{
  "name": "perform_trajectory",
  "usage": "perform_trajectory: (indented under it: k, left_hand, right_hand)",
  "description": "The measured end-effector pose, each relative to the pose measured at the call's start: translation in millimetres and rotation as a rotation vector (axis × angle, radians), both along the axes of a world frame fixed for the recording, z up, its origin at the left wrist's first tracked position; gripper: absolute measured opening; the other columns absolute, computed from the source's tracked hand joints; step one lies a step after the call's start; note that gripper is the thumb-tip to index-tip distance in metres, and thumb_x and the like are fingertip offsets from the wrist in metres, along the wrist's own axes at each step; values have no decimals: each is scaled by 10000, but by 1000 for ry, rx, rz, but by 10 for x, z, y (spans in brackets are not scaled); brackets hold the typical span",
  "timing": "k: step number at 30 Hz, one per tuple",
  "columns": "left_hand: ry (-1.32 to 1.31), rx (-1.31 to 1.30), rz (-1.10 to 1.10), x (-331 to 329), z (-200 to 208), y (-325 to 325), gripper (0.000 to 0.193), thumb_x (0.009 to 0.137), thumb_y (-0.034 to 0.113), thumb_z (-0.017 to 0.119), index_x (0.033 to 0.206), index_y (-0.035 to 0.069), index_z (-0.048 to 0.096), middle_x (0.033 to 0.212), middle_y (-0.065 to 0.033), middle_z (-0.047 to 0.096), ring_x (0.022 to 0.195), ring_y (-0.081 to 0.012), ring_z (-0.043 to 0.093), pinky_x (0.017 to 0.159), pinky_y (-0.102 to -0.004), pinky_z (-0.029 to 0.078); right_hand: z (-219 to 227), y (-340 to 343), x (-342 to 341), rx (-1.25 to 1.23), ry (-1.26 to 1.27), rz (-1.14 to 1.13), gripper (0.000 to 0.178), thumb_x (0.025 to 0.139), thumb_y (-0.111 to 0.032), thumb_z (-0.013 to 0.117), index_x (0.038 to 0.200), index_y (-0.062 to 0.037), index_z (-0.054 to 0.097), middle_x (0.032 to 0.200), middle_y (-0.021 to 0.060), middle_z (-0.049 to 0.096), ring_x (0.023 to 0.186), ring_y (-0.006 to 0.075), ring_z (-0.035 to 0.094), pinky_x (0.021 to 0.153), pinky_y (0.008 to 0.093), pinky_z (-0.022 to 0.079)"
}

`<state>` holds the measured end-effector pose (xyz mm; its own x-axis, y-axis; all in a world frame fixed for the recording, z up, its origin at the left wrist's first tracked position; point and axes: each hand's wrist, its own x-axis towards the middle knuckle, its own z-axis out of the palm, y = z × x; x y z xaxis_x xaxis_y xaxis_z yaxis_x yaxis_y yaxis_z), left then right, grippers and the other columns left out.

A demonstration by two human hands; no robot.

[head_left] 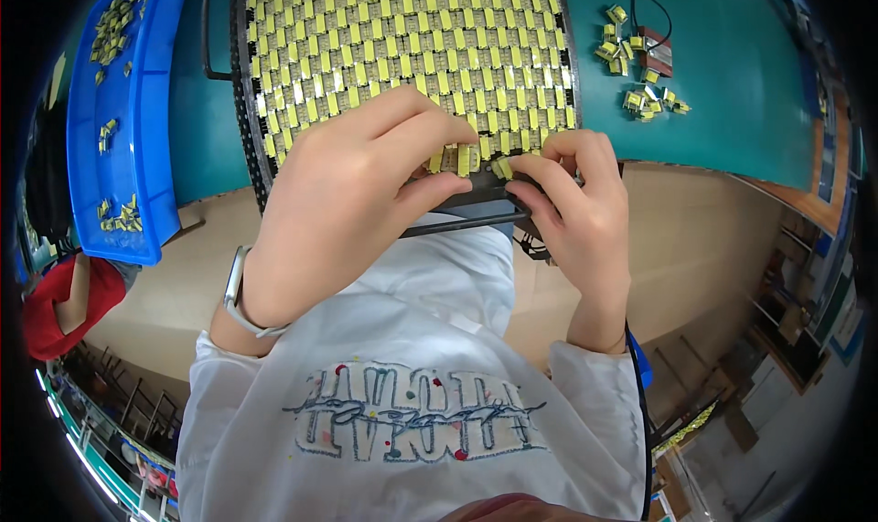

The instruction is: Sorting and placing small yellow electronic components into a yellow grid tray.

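A dark tray (240, 83) holds dense rows of small yellow-wrapped electronic components (402, 42). My left hand (357, 179) reaches over its near edge, thumb and index finger apart on either side of a component (464, 161) in the nearest row. I cannot make out whether they touch it; the other fingers are mostly hidden. Just to the right, my right hand (576, 202) pinches a yellow-wrapped component (502, 168) between thumb and index finger at the tray's near right corner.
The tray has black bar handles (466, 222) at the near and left sides. Left stands a blue bin (137, 156) with loose components. More components (645, 103) lie on the green tabletop (722, 92) at right, beside a reddish-brown block (657, 53) and a black cable. A person in red (69, 312) is at far left.
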<state>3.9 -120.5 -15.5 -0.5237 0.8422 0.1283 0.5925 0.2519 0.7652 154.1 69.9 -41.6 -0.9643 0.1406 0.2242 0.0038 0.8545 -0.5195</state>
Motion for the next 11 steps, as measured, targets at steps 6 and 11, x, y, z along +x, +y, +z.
perform_trajectory:
  k: [6, 11]
  left_hand:
    - [0, -27, -89, -29, -6, -17, 337, 748, 49, 866, 1059, 46, 738, 981, -62, 698, 703, -174, 659, 628, -304, 537]
    - [73, -90, -246, -98, -40, 15, 305, 791, 93, 849, 1072, 68, 732, 998, -64, 694, 720, -195, 699, 639, -332, 560]
  right_hand:
    - [-7, 10, -32, -28, 24, 21, 337, 670, 21, 863, 967, -41, 716, 961, 80, 571, 863, 279, 560, 708, 385, 481]
    - [24, 69, 8, -46, -33, 24, 380, 655, 24, 873, 989, -43, 703, 1029, 108, 572, 925, 304, 576, 768, 402, 503]
